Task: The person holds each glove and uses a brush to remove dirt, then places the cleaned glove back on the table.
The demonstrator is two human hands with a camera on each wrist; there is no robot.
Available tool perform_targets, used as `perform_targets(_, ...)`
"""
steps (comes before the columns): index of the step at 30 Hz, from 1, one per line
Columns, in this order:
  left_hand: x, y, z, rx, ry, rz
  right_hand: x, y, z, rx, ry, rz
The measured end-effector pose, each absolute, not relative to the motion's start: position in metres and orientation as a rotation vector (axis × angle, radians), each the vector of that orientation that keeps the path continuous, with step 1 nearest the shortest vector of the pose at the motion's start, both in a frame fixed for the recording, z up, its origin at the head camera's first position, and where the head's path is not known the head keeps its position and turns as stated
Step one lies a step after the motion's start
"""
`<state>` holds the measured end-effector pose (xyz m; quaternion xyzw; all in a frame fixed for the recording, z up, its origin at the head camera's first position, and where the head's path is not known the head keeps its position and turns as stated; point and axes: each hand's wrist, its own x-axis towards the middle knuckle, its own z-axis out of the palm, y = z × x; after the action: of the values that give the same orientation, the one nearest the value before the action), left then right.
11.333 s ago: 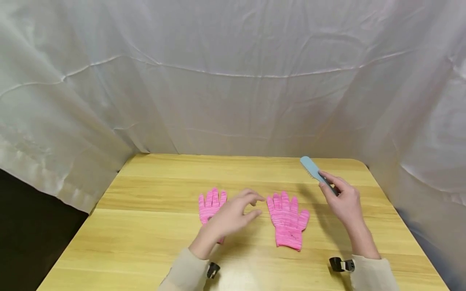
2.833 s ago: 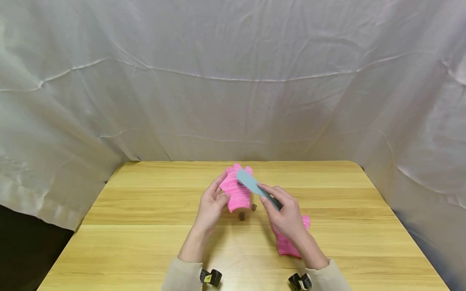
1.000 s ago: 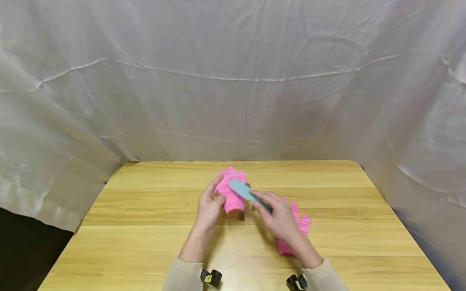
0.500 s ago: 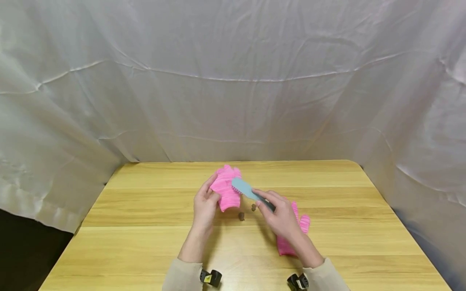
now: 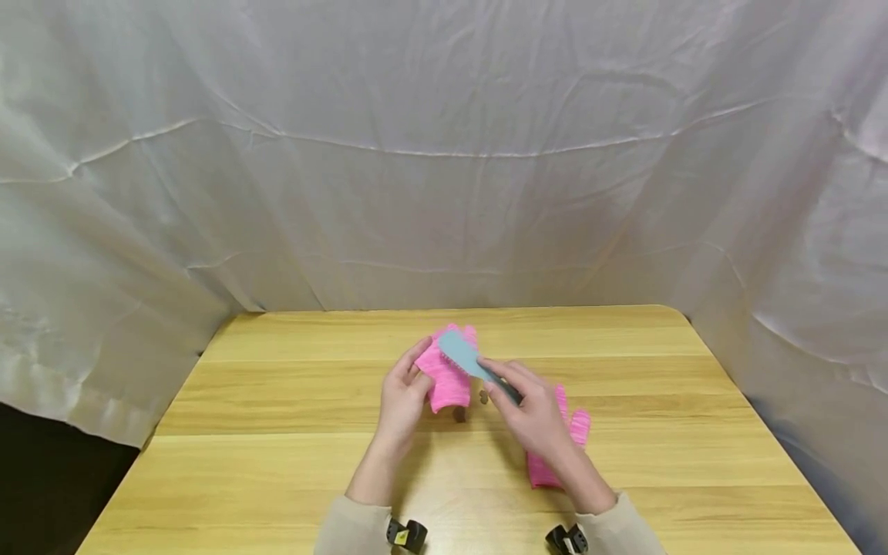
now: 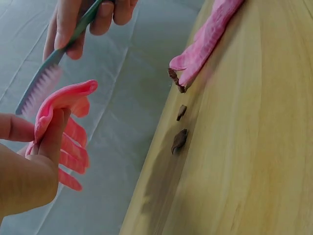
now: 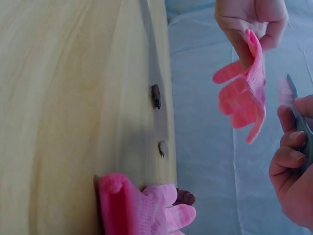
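Note:
My left hand (image 5: 404, 401) pinches a pink knitted glove (image 5: 451, 391) by its edge, thumb on one side and fingers on the other, above the table. Its glove fingers hang downward in the left wrist view. A light blue brush (image 5: 458, 353) with a darker handle is gripped in my right hand (image 5: 533, 412); its pale bristles (image 6: 43, 90) face the glove. A narrow gap shows between bristles and glove in the right wrist view. Flat on the table, partly hidden under my right forearm, lies a second pink glove (image 5: 543, 470).
Small dark brown pieces (image 6: 180, 140) lie on the wooden table (image 5: 264, 478) below the held glove. Another brown piece (image 7: 185, 197) sits by the second glove's fingers. A grey-white curtain (image 5: 444, 193) hangs behind and beside the table.
Since the oldest frame, my left hand has lifted the left glove, and brown pieces have come into view. Lately the held glove shifted left, then back right, while the brush moved across it.

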<state>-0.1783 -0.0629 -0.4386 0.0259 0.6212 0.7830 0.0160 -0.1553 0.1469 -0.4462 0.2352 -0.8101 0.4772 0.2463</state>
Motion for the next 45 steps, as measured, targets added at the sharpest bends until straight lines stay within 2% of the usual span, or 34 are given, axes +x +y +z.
perform_targets(13,-0.179,-0.060,-0.432,0.125,1.881,2.493,-0.159,0.178,-0.434,0.514,-2.500,1.322)
perform_targets(22,-0.184,-0.068,-0.430,0.030,1.838,2.616,-0.162,0.199,-0.429,0.421,-2.427,1.216)
perform_targets(34,-0.178,-0.055,-0.436,0.206,1.844,2.498,-0.158,0.170,-0.435,0.690,-2.205,1.268)
perform_targets(45,-0.177,-0.052,-0.438,0.216,1.856,2.474,-0.155,0.161,-0.444,0.611,-2.267,1.210)
